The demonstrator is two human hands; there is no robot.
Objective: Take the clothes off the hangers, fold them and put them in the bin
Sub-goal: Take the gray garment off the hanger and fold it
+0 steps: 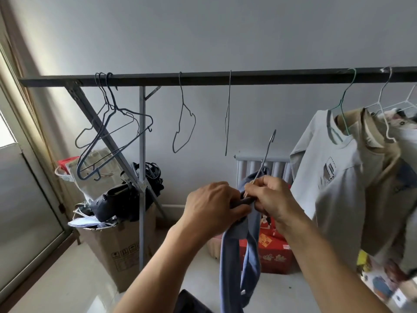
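- blue garment (232, 267): off the rail, held mid-air below the rail's middle, hanging limp in a long bunch from both hands. The wire hanger (267, 152) sits inside its neck, hook up and free.
- left hand (214, 206): fingers curled, clamped on the bunched neck fabric.
- right hand (270, 199): fingers pinched round the hanger's wire stem just above the cloth.
- handling, my guess: soft, light, floppy, little slip. Thin wire may snag the collar, so grip cloth at the neck and draw the hanger out by its stem.
- rail (203, 79): bare hangers (108, 132) towards the left end; pale T-shirt (334, 177) and beige garment (381, 177) hung at the right end.
- cardboard box (117, 251) below the left end; red box (270, 256) behind the garment; can't tell which thing is the bin.
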